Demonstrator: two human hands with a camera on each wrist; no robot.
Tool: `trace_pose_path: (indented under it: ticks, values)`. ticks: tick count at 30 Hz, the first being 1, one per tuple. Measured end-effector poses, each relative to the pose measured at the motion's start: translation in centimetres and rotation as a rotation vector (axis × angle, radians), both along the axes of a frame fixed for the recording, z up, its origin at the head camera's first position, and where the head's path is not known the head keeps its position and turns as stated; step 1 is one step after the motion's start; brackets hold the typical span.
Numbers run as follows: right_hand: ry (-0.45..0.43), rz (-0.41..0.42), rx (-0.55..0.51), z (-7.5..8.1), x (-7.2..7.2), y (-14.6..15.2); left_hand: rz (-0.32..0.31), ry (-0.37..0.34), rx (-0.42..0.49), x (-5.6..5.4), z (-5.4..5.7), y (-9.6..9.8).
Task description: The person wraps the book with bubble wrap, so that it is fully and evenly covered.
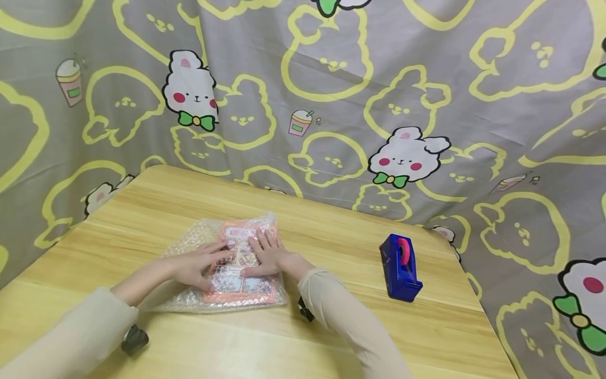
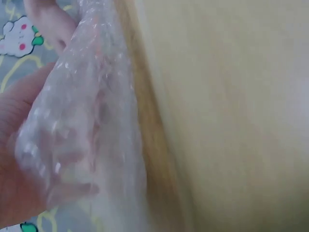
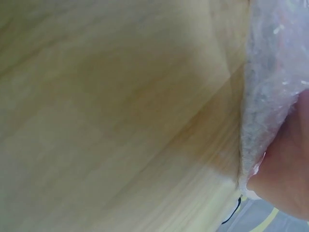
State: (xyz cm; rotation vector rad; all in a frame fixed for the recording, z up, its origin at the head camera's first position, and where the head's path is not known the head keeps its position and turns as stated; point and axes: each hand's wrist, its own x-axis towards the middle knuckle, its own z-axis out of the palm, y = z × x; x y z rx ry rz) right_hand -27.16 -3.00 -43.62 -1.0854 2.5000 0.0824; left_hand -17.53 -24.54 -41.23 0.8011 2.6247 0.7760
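Note:
A flat, orange-bordered item (image 1: 229, 282) printed with several small pictures lies on the table inside clear bubble wrap (image 1: 184, 242). Loose wrap spreads out to its left. My left hand (image 1: 199, 263) rests on the left part of the item, thumb toward the near side and fingers reaching across the wrap. With fingers spread, my right hand (image 1: 269, 257) presses on the item's right side through the wrap. In the left wrist view, the bubble wrap (image 2: 104, 111) stands out beside my hand. The right wrist view shows the wrap's edge (image 3: 263, 96) next to my hand.
A blue tape dispenser (image 1: 396, 271) with a pink tape roll (image 1: 404, 250) stands to the right on the wooden table (image 1: 331, 245). Behind the table and along both sides hangs a grey cloth (image 1: 255, 58) with cartoon prints. Dark straps (image 1: 134, 339) show under the sleeves.

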Motion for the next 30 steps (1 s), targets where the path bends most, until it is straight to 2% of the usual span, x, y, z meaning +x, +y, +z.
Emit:
trace_pose_path:
  ticks: [6, 14, 20, 26, 30]
  values:
    - [-0.019, -0.003, -0.017, -0.2, -0.1, 0.1, 0.102, 0.019, 0.043, 1.6, 0.0, -2.6]
    - [-0.013, -0.006, -0.02, -0.2, -0.1, 0.1, 0.176, 0.062, 0.078, 3.0, -0.7, -5.3]
    - [-0.02, -0.002, -0.023, -0.1, 0.0, 0.1, 0.202, 0.058, 0.096, 3.4, -1.4, -6.1]
    - [-0.024, -0.002, -0.027, 0.0, 0.0, 0.2, 0.231, 0.05, 0.11, 3.4, -1.6, -6.2]
    - [-0.024, -0.005, -0.025, 0.1, 0.0, 0.3, 0.257, 0.113, 0.139, 3.2, -1.4, -6.2]
